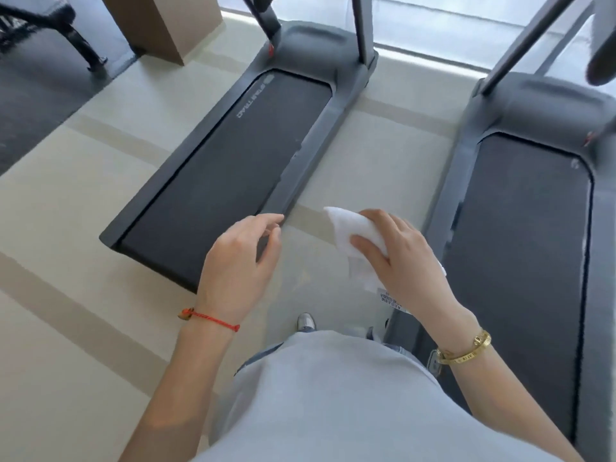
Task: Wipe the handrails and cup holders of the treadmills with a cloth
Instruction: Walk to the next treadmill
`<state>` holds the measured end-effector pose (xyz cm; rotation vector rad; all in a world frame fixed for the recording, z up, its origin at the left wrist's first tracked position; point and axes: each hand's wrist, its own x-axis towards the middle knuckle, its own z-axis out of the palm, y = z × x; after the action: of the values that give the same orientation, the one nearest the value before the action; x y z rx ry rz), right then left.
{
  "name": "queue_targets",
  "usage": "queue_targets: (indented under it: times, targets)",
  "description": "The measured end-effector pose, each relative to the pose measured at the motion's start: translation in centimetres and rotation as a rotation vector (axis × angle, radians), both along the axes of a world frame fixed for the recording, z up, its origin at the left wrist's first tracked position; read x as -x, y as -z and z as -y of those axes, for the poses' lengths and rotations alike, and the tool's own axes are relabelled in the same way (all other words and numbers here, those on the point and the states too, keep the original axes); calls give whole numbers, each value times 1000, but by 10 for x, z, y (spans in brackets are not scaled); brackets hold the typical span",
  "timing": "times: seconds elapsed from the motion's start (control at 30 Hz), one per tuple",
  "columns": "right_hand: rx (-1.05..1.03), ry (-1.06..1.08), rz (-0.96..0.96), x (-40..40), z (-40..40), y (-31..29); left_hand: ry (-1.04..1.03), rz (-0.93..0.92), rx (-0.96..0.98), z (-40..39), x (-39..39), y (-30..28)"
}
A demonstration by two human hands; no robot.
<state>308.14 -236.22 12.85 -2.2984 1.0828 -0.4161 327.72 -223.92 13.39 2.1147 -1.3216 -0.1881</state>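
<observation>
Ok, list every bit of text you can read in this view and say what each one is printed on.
"STAR TRAC": brand lettering, sideways, near the front of the left treadmill's belt.
White label by the right treadmill's rear corner, beside the right hand: print too small to read.
Gold bangle on the right wrist: engraved letters too blurred to read.

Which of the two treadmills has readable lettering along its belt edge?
The left treadmill, beside the empty left hand: pale lettering runs along its belt. The right treadmill shows none.
</observation>
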Motion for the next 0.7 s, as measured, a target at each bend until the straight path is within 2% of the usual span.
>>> queue_targets:
  times: [0.4,0.7]
  targets:
    - [-14,315,-10,-42,98,3,348,-59,-60,169,-64,-2]
    - [1,431,3,-46,240,4,439,-44,5,344,-69,-4]
